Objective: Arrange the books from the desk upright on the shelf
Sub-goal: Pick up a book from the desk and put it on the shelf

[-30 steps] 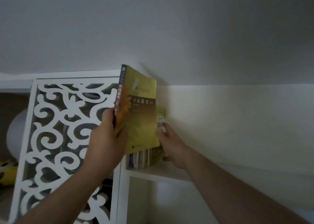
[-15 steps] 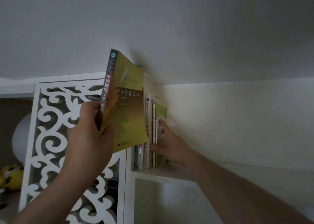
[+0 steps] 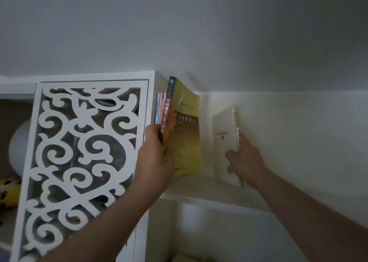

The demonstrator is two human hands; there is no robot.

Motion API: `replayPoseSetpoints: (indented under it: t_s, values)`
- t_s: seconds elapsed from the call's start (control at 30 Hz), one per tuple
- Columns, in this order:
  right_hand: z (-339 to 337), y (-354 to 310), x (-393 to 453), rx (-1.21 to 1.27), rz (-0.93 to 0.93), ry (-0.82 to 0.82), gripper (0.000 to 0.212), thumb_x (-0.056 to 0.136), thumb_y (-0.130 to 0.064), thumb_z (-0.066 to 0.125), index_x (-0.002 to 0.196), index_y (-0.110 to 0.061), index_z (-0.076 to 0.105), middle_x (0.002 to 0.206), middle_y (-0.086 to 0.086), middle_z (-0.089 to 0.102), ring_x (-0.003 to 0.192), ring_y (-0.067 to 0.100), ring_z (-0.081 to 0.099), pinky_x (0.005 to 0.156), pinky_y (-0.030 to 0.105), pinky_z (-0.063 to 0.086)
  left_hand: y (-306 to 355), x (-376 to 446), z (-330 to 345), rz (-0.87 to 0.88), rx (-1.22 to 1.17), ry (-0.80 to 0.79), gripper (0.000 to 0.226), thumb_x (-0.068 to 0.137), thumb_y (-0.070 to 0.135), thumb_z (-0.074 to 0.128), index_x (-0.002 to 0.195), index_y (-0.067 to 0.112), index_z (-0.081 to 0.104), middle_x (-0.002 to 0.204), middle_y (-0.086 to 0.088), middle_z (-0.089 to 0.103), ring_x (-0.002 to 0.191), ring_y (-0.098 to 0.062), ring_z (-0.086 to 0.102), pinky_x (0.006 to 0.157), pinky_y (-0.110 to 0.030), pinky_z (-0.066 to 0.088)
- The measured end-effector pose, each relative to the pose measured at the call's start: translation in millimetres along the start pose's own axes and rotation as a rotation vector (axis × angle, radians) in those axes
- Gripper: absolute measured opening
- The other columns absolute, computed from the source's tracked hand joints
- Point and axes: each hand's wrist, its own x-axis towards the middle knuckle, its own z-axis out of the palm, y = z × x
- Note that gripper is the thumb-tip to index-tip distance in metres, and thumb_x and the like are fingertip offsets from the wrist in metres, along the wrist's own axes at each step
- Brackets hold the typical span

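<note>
My left hand (image 3: pixel 156 160) grips the spine of a yellow-green book (image 3: pixel 187 134), which stands upright on the white shelf board (image 3: pixel 209 194) against a few thin books with blue and red spines (image 3: pixel 160 108). Further right on the same board, my right hand (image 3: pixel 246 160) holds a pair of upright books, a cream-covered book (image 3: pixel 225 138) and a green-edged book (image 3: pixel 236 120) behind it. A gap of bare shelf lies between the yellow-green book and the cream one.
A white carved lattice door (image 3: pixel 85 152) closes the cabinet to the left of the shelf. A white round object (image 3: pixel 19 142) and a yellow plush toy (image 3: pixel 9 192) sit behind it at far left. The ceiling is close above the books. A lower compartment opens beneath the board.
The yellow-green book has gone from mid-air in front of the lattice onto the shelf beside the thin books. My right hand has slid the cream and green books to the right, opening a gap.
</note>
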Motion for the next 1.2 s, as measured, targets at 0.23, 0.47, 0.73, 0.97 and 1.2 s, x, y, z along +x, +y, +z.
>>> replayPoseSetpoints:
  t_s: [0.23,0.47,0.73,0.97,1.2]
  values:
    - [2.9,-19.4,-32.0,-0.132,-0.108,0.031,0.065,0.094,-0.019,0.057,0.155,-0.031,0.037,0.124,0.007,0.072,0.103,0.031,0.072,0.084,0.032,0.055,-21.5,-10.5,67.1,0.049,0.132,0.053,0.083,0.094,-0.005,0.053,0.159,0.036,0.021,0.152,-0.005,0.039,0.138,-0.021,0.041,0.113,-0.04,0.039]
    - [57.7,-43.6,-38.5,-0.175,-0.202,-0.107,0.065,0.101,-0.024,0.054,0.159,-0.033,0.027,0.137,0.006,0.064,0.119,0.034,0.064,0.095,0.039,0.053,-48.3,-0.8,30.6,0.294,0.531,-0.093,0.069,0.094,0.038,0.066,0.157,0.024,0.041,0.136,-0.001,0.063,0.122,-0.021,0.052,0.106,-0.041,0.045]
    - [113.3,-56.7,-25.0,-0.065,-0.28,-0.071,0.055,0.106,-0.053,0.036,0.158,-0.038,0.024,0.143,0.0,0.059,0.116,0.025,0.066,0.095,0.05,0.058,-73.1,15.4,-4.8,0.432,0.82,-0.004,0.091,0.065,0.062,0.086,0.14,0.018,0.056,0.106,-0.01,0.059,0.088,-0.023,0.049,0.074,-0.037,0.046]
    - [47.2,-36.3,-13.8,-0.166,-0.306,0.082,0.042,0.11,-0.032,0.042,0.149,-0.017,0.043,0.108,0.007,0.07,0.091,0.03,0.067,0.072,0.031,0.046,-37.5,40.9,7.8,0.534,0.704,0.009,0.054,0.089,0.055,0.06,0.135,0.027,0.057,0.123,-0.005,0.058,0.113,-0.026,0.05,0.093,-0.041,0.042]
    - [46.9,-8.6,-14.7,-0.168,-0.2,0.057,0.038,0.11,-0.032,0.044,0.145,-0.018,0.045,0.11,0.013,0.071,0.097,0.037,0.067,0.073,0.035,0.045,10.1,123.7,36.3,0.606,1.169,-0.249,0.042,0.088,0.047,0.055,0.125,0.031,0.067,0.122,-0.001,0.067,0.12,-0.027,0.055,0.106,-0.05,0.036]
